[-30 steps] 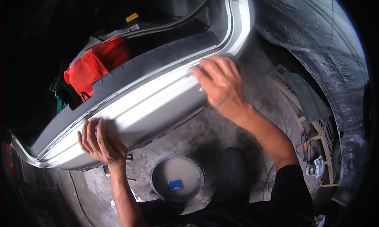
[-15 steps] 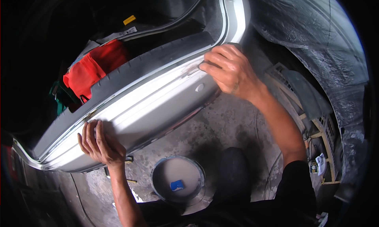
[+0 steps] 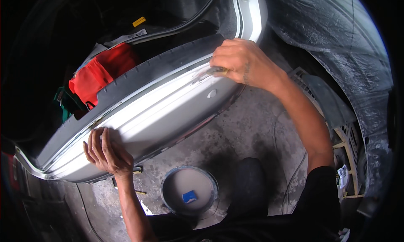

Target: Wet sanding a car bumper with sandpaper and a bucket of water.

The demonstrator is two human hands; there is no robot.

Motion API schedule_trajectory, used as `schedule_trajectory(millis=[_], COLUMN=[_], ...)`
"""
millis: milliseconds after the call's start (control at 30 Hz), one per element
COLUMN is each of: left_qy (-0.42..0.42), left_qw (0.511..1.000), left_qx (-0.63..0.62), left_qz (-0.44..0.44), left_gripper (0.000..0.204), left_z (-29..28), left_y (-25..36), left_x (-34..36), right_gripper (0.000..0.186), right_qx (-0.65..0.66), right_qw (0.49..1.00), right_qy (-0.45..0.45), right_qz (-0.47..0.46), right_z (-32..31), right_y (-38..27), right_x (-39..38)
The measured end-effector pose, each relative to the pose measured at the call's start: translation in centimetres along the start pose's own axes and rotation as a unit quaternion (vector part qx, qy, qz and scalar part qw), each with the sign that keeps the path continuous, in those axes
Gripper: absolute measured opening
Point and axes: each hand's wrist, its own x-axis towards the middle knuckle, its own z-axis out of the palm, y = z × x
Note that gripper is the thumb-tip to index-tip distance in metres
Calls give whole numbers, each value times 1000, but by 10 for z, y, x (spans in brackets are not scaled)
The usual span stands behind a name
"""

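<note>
Right hand (image 3: pixel 248 64), gripping a thin pad (image 3: pixel 216 71), could skid at far right of bumper (image 3: pixel 168 116) if wet; left hand (image 3: pixel 108 154) rests unclenched.

Room to pass lies between the silver bumper (image 3: pixel 181 105) and the bucket (image 3: pixel 167 188), but 1 knee (image 3: pixel 248 179) stands just right.

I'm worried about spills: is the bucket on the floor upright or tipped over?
Upright: the bucket shows its round mouth facing up, with what looks like cloudy greyish liquid and a blue block inside.
</note>
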Motion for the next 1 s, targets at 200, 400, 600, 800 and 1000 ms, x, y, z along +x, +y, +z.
schedule_trajectory(millis=[200, 400, 600, 800, 1000], left_qy=[1, 9, 7, 7, 7], left_qw=[1000, 1000, 1000, 1000, 1000], left_qx=[12, 15, 16, 13, 16], left_qz=[1, 2, -5, -4, -1], left_gripper=[35, 35, 36, 36, 38], left_z=[1, 2, 3, 0, 2], left_y=[-2, 1, 4, 0, 3], left_x=[0, 1, 3, 1, 2], right_gripper=[13, 15, 14, 16, 17], right_qx=[-20, -39, -21, -73, -16], right_qw=[999, 996, 994, 991, 995], right_qy=[-14, 71, 96, 84, 85], right_qz=[-33, -23, -44, -70, -50], right_z=[-1, 16, 22, 26, 28], right_y=[-3, -6, -3, 0, -7], right_x=[12, 6, 9, 10, 17])
